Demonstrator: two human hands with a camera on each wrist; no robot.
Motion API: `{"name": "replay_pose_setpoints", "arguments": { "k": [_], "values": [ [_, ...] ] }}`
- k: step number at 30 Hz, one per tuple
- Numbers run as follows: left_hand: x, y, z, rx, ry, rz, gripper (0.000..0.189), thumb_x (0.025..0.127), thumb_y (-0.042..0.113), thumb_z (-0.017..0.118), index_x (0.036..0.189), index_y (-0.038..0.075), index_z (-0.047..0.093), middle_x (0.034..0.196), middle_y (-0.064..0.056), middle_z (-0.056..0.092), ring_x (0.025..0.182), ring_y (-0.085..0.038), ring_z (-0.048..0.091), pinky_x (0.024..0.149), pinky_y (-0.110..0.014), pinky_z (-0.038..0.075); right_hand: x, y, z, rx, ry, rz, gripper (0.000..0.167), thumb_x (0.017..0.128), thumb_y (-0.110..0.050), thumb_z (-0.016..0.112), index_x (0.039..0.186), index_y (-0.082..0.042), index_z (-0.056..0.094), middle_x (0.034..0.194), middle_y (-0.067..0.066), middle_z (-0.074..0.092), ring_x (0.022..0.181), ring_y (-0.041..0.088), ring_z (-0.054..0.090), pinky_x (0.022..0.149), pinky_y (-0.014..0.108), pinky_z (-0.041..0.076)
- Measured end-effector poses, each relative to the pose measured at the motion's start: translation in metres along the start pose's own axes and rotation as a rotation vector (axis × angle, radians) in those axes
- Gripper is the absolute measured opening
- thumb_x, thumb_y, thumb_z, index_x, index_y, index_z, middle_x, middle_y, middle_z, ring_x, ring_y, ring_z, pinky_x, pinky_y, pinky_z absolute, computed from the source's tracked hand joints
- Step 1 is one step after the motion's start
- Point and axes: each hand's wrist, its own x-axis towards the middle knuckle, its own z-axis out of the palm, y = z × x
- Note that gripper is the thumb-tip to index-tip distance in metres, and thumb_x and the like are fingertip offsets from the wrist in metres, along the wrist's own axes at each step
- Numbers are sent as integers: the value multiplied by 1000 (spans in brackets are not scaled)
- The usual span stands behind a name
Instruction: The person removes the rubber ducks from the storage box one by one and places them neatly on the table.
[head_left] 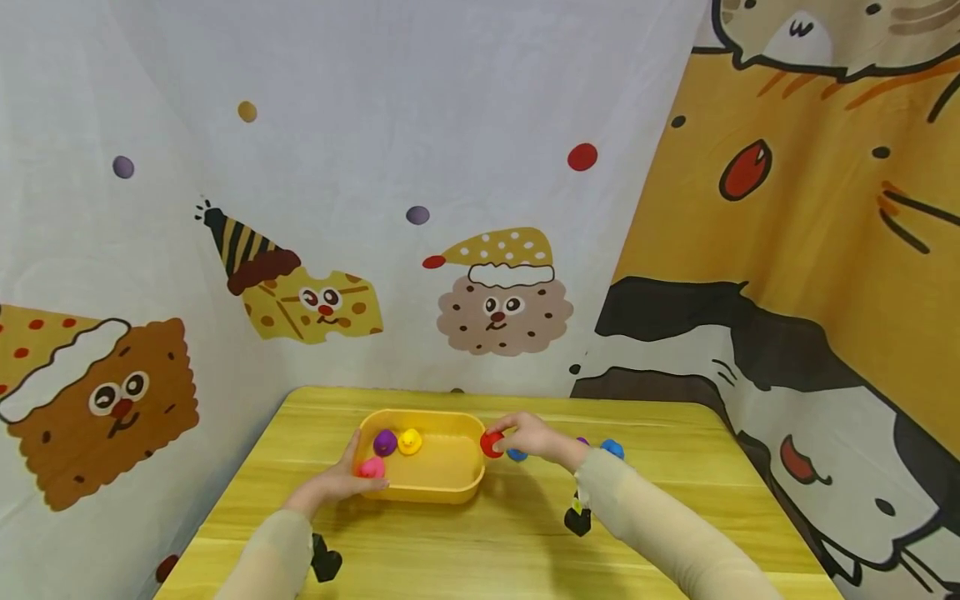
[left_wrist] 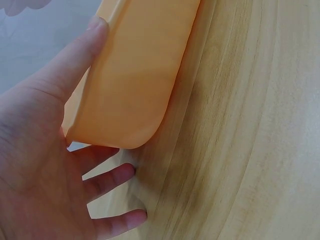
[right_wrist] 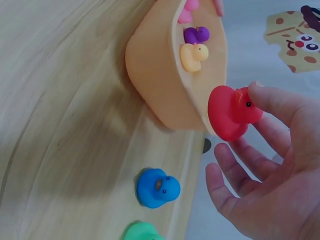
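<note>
A yellow plastic basin [head_left: 435,502] stands on the wooden table. Inside its left part are a purple rubber duck [head_left: 385,442], a yellow rubber duck [head_left: 409,442] and a pink rubber duck [head_left: 372,468]. My left hand [head_left: 337,481] holds the basin's left end, thumb along the near rim; in the left wrist view several fingers spread out below the corner. At the right end, my right hand [head_left: 528,437] pinches a red rubber duck [right_wrist: 227,112] between thumb and fingers, right at the rim. A blue rubber duck [right_wrist: 156,188] lies on the table below that hand.
A green rubber duck [right_wrist: 142,232] shows at the bottom of the right wrist view. Farther right on the table are another blue duck [head_left: 612,449] and a purple one [head_left: 582,441], partly hidden. A printed cloth [head_left: 405,367] hangs behind the table [head_left: 465,550].
</note>
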Motion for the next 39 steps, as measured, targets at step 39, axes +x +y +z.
{"name": "replay_pose_setpoints", "arguments": {
  "k": [39],
  "values": [
    [2,-3,1,-6,-5,-5,123,83,36,77,149,2,-21,152,-37,-7,137,-58,8,108,-69,9,-33,57,3,5,77,41,28,83,-9,73,110,-2,72,109,10,68,114,34,55,92,47,48]
  ]
}}
